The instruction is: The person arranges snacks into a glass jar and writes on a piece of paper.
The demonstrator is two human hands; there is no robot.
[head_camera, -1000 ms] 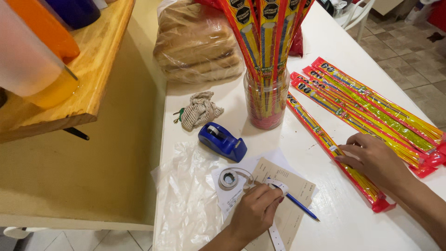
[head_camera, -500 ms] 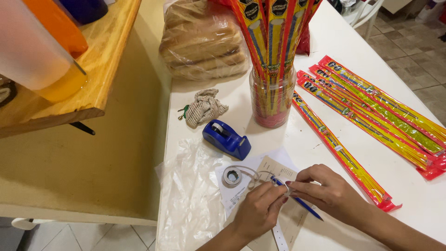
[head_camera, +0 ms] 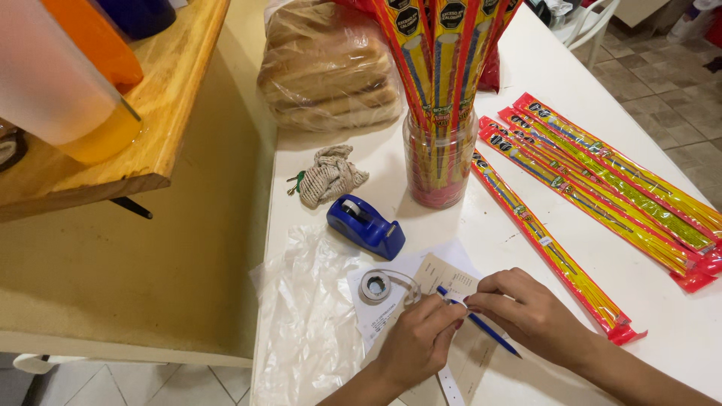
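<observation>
On the counter [head_camera: 526, 98], the tape dispenser [head_camera: 365, 225] lies at 10 o'clock from the paper slip [head_camera: 451, 277]. The jar [head_camera: 439, 167] stands at 12 o'clock. The long packets [head_camera: 602, 188] lie at 2 o'clock.

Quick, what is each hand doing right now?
Left hand: fingers pinched together over the paper slip; whether it grips anything cannot be told.
Right hand: fingers curled at the blue pen; a firm hold cannot be told.
</observation>
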